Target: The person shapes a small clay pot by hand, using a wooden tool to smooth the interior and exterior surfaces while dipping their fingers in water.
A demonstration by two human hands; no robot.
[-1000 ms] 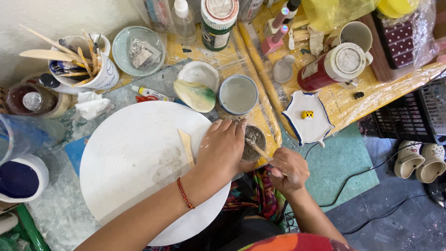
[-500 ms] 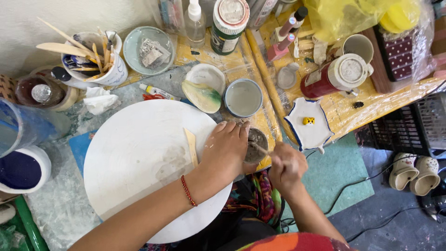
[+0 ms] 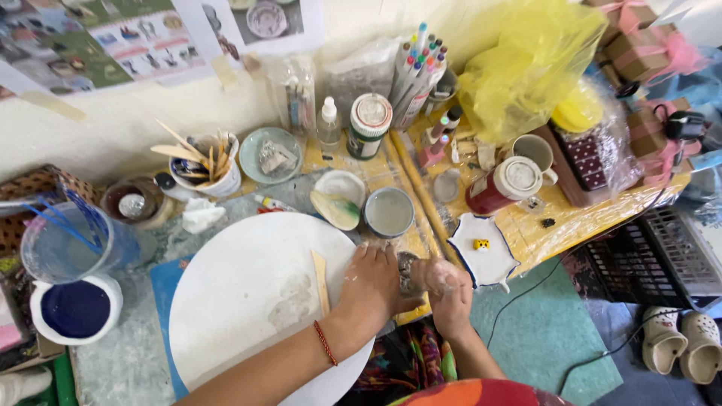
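Observation:
My left hand [image 3: 372, 289] rests on the right edge of a round white board [image 3: 248, 301] and wraps around a small dark grey clay piece [image 3: 406, 272]. My right hand [image 3: 449, 292], dusted with clay, is curled against the same piece from the right. The two hands touch around it, so most of it is hidden. A flat wooden stick [image 3: 321, 282] lies on the board just left of my left hand. A red cord circles my left wrist.
Behind the hands stand a small bowl of grey slip [image 3: 389, 212], a white star-shaped dish [image 3: 462, 234] holding a yellow die, and a red canister [image 3: 500, 188]. A cup of wooden tools [image 3: 207, 169], a clear jug [image 3: 64, 248] and a bowl of blue paint [image 3: 47, 292] are at the left.
The view has tilted up to show the wall. My right hand has closed in against the clay piece, and the thin tool it held is no longer visible.

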